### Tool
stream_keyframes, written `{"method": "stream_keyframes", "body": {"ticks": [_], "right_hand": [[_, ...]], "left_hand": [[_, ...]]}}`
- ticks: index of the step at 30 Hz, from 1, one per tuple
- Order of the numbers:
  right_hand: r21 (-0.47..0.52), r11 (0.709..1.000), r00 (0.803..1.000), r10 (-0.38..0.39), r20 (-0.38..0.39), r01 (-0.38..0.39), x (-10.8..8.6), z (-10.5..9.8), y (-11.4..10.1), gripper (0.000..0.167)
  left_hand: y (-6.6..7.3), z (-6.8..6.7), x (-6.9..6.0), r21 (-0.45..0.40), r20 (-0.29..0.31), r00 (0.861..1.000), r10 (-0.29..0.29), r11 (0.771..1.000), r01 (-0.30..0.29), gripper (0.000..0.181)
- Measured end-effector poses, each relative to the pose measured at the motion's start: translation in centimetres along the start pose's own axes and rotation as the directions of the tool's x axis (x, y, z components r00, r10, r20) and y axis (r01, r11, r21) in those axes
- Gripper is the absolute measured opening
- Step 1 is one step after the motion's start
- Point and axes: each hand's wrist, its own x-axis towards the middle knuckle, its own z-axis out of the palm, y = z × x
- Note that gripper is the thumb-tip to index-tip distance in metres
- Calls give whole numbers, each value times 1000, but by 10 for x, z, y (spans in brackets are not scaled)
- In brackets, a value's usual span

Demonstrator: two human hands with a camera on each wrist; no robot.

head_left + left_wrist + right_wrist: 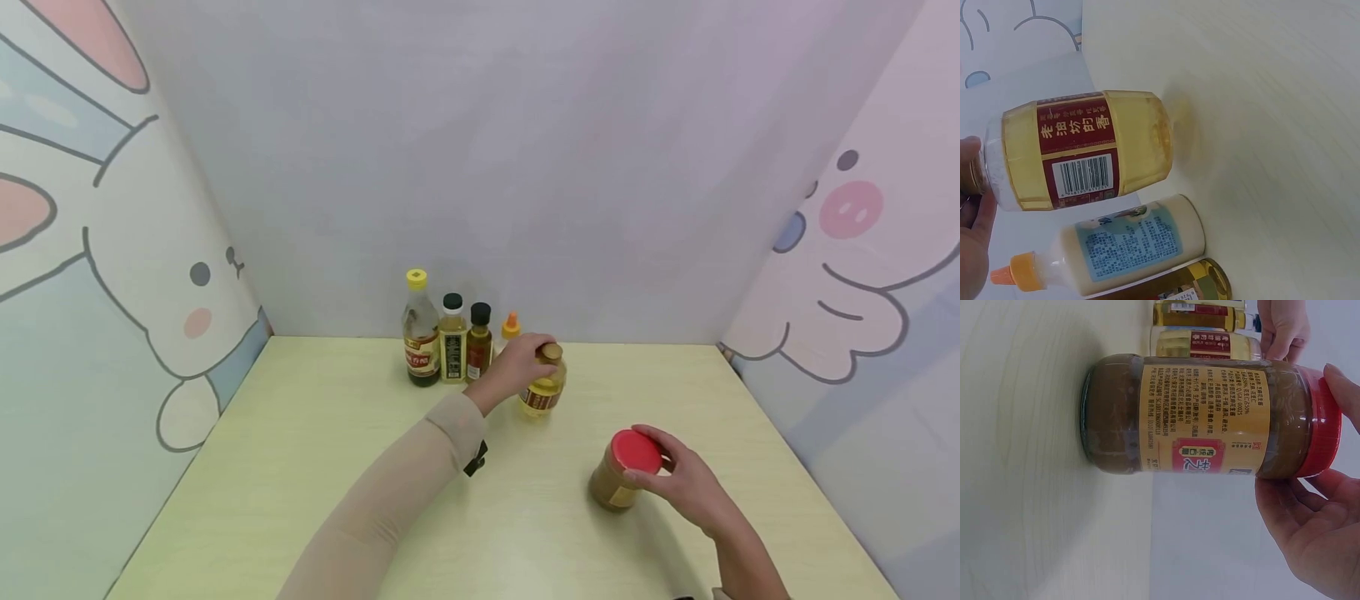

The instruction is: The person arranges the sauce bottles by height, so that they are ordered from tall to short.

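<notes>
By its brown cap, my left hand (517,362) holds a bottle of yellow cooking oil (542,395). The bottle's dark red label with a barcode faces the left wrist view. Nearer the front, my right hand (690,483) grips a jar of brown sesame paste (615,485) around its red lid (1322,422). The jar leans slightly, and whether its base touches the table cannot be told. Right beside the oil bottle stands a squeeze bottle (1132,244) with an orange nozzle, partly hidden by the left hand in the head view.
To the left of the oil bottle, a yellow-capped vinegar bottle (422,342), a pale oil bottle (453,346) and a dark-capped bottle (479,346) line up near the back wall (480,167). Printed side walls flank the pale table (247,500).
</notes>
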Motion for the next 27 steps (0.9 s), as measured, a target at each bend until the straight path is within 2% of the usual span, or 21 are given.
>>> {"method": "stream_keyframes", "body": {"ticks": [11, 21, 27], "right_hand": [[16, 999, 999, 35, 7, -35, 0, 2, 1, 72], [6, 999, 999, 37, -7, -37, -1, 3, -2, 70], [2, 999, 999, 33, -17, -33, 0, 2, -2, 70]], "left_hand": [[-12, 9, 12, -9, -27, 1000, 16, 1000, -16, 31], [-17, 12, 20, 45, -9, 1000, -4, 999, 4, 27], [-19, 13, 27, 40, -20, 999, -27, 999, 28, 27]]}}
